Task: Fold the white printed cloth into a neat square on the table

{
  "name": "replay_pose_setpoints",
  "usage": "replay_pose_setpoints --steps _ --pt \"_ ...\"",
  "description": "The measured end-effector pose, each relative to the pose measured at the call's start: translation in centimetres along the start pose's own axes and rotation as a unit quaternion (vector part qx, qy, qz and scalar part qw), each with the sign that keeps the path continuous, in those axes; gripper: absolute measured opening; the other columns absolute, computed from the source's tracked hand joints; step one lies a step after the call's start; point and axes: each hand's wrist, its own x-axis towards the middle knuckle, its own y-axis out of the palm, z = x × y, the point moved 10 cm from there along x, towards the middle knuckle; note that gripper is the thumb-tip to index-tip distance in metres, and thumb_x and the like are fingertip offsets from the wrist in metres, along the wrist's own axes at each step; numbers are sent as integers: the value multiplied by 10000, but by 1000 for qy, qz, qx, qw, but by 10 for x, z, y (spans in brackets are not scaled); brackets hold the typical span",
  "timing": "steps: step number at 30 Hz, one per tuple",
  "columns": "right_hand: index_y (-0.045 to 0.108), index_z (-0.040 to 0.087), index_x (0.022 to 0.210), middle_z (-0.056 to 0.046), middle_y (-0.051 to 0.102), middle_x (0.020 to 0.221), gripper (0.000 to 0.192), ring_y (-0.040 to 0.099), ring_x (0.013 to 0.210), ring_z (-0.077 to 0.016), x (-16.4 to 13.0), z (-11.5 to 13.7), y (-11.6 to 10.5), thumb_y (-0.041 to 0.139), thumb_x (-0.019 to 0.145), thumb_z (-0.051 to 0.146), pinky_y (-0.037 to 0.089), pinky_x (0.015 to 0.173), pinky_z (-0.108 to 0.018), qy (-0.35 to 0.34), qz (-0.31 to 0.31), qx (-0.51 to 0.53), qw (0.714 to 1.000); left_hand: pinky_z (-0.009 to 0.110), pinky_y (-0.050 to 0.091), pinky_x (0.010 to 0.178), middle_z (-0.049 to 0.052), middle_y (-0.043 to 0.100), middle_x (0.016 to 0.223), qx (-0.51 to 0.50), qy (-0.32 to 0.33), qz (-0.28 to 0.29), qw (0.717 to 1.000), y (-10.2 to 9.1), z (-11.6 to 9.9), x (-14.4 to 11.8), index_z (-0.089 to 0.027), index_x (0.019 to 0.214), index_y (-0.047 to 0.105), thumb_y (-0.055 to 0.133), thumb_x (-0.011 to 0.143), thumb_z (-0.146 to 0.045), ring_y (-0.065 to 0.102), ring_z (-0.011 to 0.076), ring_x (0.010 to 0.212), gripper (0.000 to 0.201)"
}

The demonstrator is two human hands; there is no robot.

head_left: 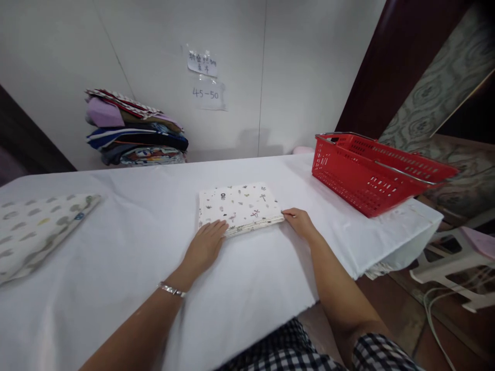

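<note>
A white cloth (pixel 242 206) printed with small plants and figures lies folded into a layered rectangle in the middle of the table. My left hand (pixel 207 245) rests flat on its near left corner, fingers stretched out. At the near right corner, my right hand (pixel 299 220) pinches the cloth's edge between thumb and fingers. The folded layers show along the near side, between both hands. Further left lies another white cloth (pixel 38 229) with grey leaf-like prints and a small blue label, cut off by the view's edge.
White sheeting covers the table (pixel 127 247). A red plastic basket (pixel 359 175) with metal handles stands at the right end. Against the back wall is a stack of folded fabrics (pixel 135 134). Paper signs (pixel 209 94) hang above. A white stool (pixel 456 257) and cables are at lower right.
</note>
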Motion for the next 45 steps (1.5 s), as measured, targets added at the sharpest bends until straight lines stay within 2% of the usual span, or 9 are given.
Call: replay_pose_setpoints --steps 4,11,18,26,33,35,38,42,45 --pt "710 222 902 -24 699 925 203 627 871 -172 -2 2 4 559 767 238 464 811 -299 5 16 12 1000 452 348 1037 70 522 1317 1 3 0 1000 1 1 0 -194 1262 486 323 921 -278 452 215 1237 387" --pt "703 231 958 -23 690 968 235 618 906 -174 -3 7 6 547 785 196 452 835 -301 0 40 -27 999 456 338 1042 72 519 1320 -6 8 -1 1000 0 1 -1 -196 1271 475 348 915 -276 450 216 1238 387" --pt "697 213 957 -32 681 958 266 608 890 -168 -1 13 10 497 797 142 445 826 -290 -13 37 -80 996 456 329 1051 71 517 1322 -12 3 -1 1000 0 1 -1 -205 1279 466 360 912 -296 442 215 1244 393" --pt "679 208 967 -32 667 1000 269 588 937 -169 -3 26 4 453 833 154 420 847 -279 -5 24 -138 990 449 322 1051 74 512 1327 -3 -2 6 1000 -2 0 -2 -191 1278 469 347 907 -287 440 217 1245 403" --pt "683 203 982 -38 670 1000 252 592 926 -165 -3 19 8 504 810 162 424 840 -271 -5 35 -97 995 470 315 1040 72 540 1297 -19 -39 1 999 -8 -4 4 -206 1246 500 402 887 -350 459 235 1220 399" --pt "684 203 991 -40 671 987 250 596 907 -162 -3 15 10 523 803 167 426 830 -268 -8 39 -75 996 481 308 1038 72 553 1281 -29 -52 -4 998 -11 -12 12 -208 1226 516 398 890 -348 477 231 1197 382" --pt "685 217 999 -34 672 978 246 599 887 -159 -2 11 12 529 812 184 430 813 -266 -11 45 -56 997 485 290 1044 80 560 1270 -47 -35 4 998 -9 -37 32 -196 1209 528 398 893 -342 473 229 1196 372" --pt "689 224 989 -34 673 962 235 599 878 -162 -2 15 13 545 808 182 430 799 -266 -27 53 -72 996 468 287 1040 73 552 1275 -68 -3 18 998 1 -75 68 -203 1202 527 408 896 -307 469 223 1189 344" --pt "686 231 993 -27 672 941 227 595 859 -159 -3 19 13 548 815 205 429 784 -261 -29 62 -90 994 401 363 961 83 592 1198 -79 0 28 997 12 -94 95 -189 1137 558 427 891 -284 510 220 1115 294"
